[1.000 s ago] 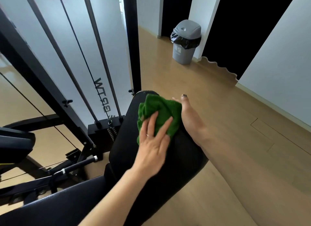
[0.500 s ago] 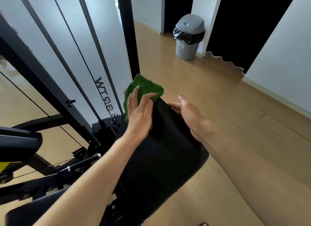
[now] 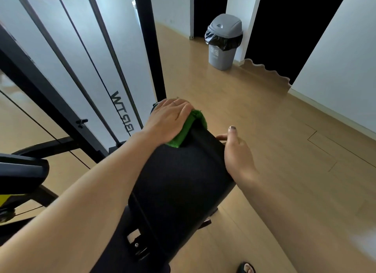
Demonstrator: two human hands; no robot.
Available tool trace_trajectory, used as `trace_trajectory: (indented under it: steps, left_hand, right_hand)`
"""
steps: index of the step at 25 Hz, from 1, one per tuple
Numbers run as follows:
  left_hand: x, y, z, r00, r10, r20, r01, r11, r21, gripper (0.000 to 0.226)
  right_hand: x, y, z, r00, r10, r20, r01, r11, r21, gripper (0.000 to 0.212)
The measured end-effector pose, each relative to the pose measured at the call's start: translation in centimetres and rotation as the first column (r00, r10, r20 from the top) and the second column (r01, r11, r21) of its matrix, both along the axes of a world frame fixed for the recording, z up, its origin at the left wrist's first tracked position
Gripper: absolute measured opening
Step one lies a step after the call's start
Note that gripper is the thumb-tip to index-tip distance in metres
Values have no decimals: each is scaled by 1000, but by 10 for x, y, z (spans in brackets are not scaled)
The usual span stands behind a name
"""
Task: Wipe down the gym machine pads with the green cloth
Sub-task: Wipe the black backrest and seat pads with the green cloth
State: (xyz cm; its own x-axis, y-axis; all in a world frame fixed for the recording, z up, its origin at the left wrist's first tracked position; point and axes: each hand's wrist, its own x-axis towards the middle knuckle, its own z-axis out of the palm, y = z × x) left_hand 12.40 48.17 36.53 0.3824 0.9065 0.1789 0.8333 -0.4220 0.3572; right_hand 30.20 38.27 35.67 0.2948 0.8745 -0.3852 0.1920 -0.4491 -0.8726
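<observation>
My left hand [image 3: 169, 120] lies palm down over the green cloth [image 3: 188, 128], the fingers curled forward over the top edge of the black pad [image 3: 183, 183] so that their tips drop out of sight behind it; the cloth is pressed between my palm and the pad's upper left corner, with a folded strip of green showing to the right of my hand. I cannot tell how tightly those hidden fingers close. My right hand [image 3: 237, 152] holds the pad's upper right edge, thumb lying straight along the top and the other fingers wrapped round the side, out of view. The pad tilts away from me, its hinged lower part and a metal bracket nearer my body. Left of the pad stand the machine's black frame [image 3: 149, 43] and its slanted guide rods [image 3: 114, 55] before a frosted panel. Far beyond the pad, on the wooden floor [image 3: 264, 120], stands a grey bin [image 3: 222, 43] with a black liner.
</observation>
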Motion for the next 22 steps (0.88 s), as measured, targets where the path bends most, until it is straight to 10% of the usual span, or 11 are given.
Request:
trace_trajectory:
  steps: [7, 10, 12, 15, 22]
  left_hand:
    - [48, -105, -9, 961, -127, 244, 116, 992, 57, 45]
    - [44, -121, -4, 952, -283, 119, 278, 959, 60, 43]
    - [24, -84, 2, 930, -366, -25, 366, 928, 70, 43]
    - [-6, -9, 8, 969, -223, -106, 231, 970, 71, 42]
    - [29, -55, -10, 960, -45, 278, 36, 999, 40, 32]
  right_hand:
    - [8, 8, -6, 979, -87, -186, 81, 996, -42, 69]
    - [16, -5, -4, 877, -64, -477, 35, 997, -70, 75]
    - [13, -4, -10, 942, -12, -334, 19, 1000, 18, 62]
    - [5, -10, -14, 993, 13, -120, 0, 994, 110, 59]
    - [5, -11, -9, 930, -106, -352, 102, 994, -31, 64]
